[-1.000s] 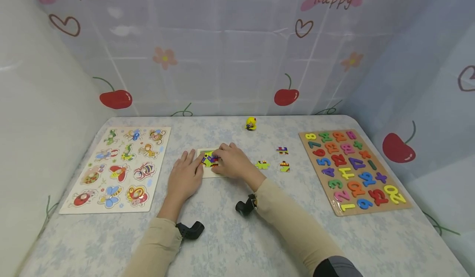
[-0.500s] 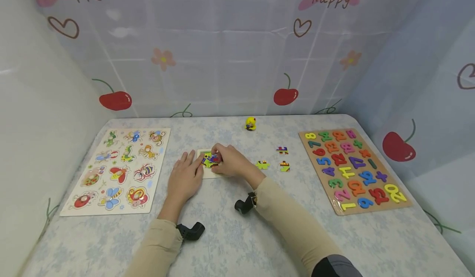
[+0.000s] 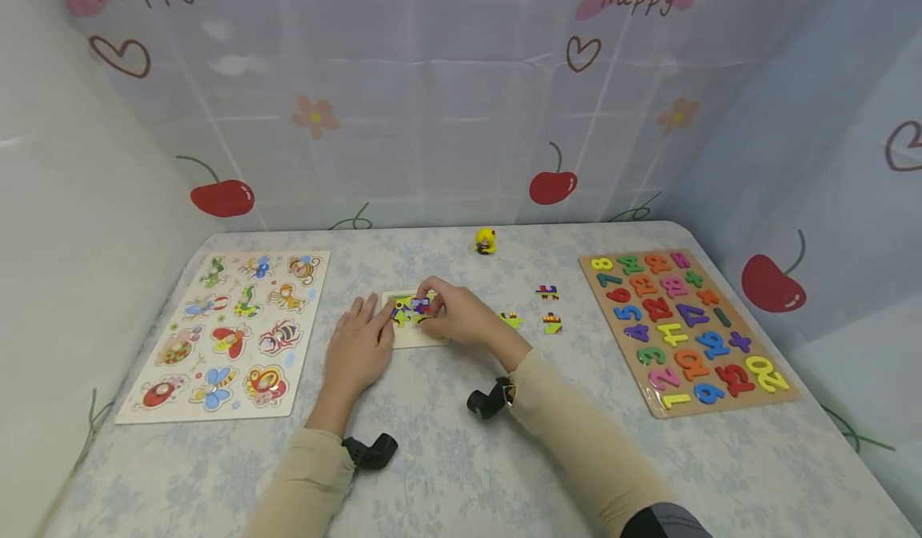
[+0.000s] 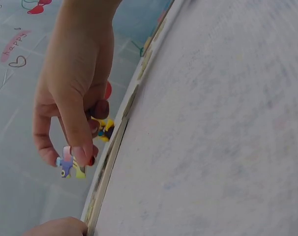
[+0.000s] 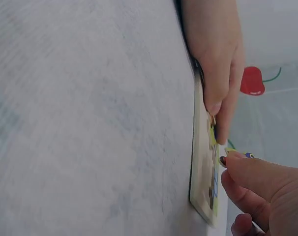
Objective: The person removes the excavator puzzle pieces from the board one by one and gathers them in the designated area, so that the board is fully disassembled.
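My left hand (image 3: 358, 350) lies with straight fingers along the left edge of a small puzzle board (image 3: 414, 341), thumb and fingertips touching it. Several colourful jigsaw pieces are set in that board. Over its right part, my right hand (image 3: 467, 319) pinches a jigsaw piece (image 4: 66, 164) between thumb and index finger. In the left wrist view this piece shows purple, pink and yellow, held just above the board. The right wrist view shows a gap between the pinched piece and the board; the right fingers partly cover the board's far side in the head view.
Loose jigsaw pieces lie right of the board: one purple and red (image 3: 547, 292), one orange-topped (image 3: 552, 324), one green (image 3: 511, 320) partly behind the right hand. A yellow toy figure (image 3: 486, 242) stands behind. An insect puzzle board (image 3: 302, 346) is left, a number board (image 3: 634, 378) right.
My right hand has lifted slightly and shifted a little right, with the pinched piece now turned and more visible. The left hand stays in place on the board.
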The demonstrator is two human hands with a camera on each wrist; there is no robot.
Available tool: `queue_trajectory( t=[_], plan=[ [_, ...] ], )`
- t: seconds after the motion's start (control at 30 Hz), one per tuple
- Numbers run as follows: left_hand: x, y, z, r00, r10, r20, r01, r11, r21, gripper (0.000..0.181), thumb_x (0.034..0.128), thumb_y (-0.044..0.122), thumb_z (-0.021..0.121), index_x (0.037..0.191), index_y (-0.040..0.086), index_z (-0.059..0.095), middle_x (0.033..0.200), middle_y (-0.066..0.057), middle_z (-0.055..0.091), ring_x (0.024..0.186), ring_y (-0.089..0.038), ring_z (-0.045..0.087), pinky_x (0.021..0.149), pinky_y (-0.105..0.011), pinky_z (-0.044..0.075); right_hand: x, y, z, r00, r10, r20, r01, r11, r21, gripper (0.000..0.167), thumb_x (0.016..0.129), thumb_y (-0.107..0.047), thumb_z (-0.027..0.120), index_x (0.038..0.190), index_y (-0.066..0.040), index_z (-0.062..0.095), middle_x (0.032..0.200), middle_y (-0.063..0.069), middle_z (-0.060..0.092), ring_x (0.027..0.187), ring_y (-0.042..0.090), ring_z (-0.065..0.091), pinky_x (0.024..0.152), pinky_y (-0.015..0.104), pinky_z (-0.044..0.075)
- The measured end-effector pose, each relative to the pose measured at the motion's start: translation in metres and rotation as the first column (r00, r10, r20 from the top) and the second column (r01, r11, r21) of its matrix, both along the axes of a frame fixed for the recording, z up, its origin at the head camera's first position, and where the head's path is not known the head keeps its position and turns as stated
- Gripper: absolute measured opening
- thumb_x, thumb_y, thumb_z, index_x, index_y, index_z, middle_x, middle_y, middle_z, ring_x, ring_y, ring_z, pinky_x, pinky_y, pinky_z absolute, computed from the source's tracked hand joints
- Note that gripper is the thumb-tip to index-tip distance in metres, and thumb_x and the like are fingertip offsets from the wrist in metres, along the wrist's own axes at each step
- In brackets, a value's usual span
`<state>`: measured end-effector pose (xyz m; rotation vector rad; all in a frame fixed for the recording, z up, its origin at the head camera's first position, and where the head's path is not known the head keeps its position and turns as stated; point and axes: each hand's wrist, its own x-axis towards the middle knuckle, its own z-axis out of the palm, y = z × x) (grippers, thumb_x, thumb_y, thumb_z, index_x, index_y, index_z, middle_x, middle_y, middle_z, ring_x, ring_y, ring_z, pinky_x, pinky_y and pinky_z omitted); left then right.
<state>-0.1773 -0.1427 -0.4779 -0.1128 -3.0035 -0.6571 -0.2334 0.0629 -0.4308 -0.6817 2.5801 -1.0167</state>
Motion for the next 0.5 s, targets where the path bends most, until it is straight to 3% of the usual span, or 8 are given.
queue_trajectory(
  t=[0.23, 0.5],
  plan=[
    [0.001, 0.001, -0.001, 1.000, 0.007, 0.006, -0.007, 1.000, 0.012, 0.050, 0.1059, 0.038, 0.032, 0.154, 0.026, 0.038, 0.166, -0.007, 0.024, 0.155, -0.031, 0.013, 0.127, -0.050, 0.011, -0.007, 0.038, 0.008, 0.993, -0.117, -0.005, 0.117, 0.993, 0.005, 0.038, 0.092, -0.025, 0.072, 0.125, -0.025, 0.053, 0.095, 0.000, 0.065, 0.067, 0.018, 0.056, 0.059, 0.028, 0.047],
    [0.000, 0.001, -0.003, 1.000, 0.009, 0.000, -0.009, 1.000, 0.014, 0.051, 0.1058, 0.038, 0.032, 0.155, 0.025, 0.037, 0.166, -0.007, 0.024, 0.155, -0.031, 0.013, 0.127, -0.050, 0.011, -0.023, 0.086, 0.012, 0.966, -0.258, 0.021, 0.255, 0.964, 0.076, 0.040, 0.092, -0.023, 0.072, 0.126, -0.023, 0.051, 0.096, 0.005, 0.065, 0.071, 0.020, 0.055, 0.060, 0.028, 0.048]
  ],
)
